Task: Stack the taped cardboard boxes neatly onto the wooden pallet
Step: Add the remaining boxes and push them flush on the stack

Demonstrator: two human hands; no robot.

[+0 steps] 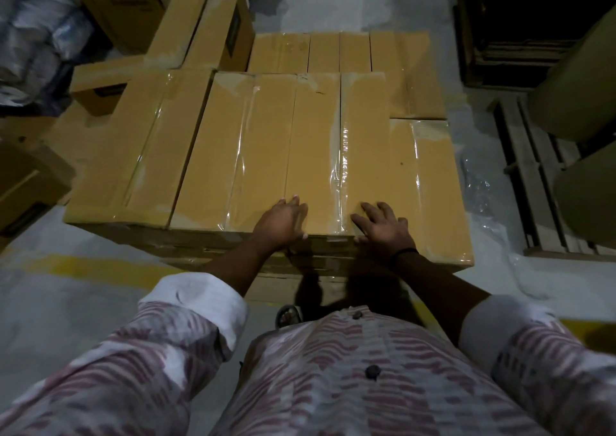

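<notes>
Head view: both hands flat on taped box.

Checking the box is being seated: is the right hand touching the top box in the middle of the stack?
Touching. The head view shows the right hand lying flat, fingers spread, on the near edge of the top middle box, with no gap visible.
</notes>
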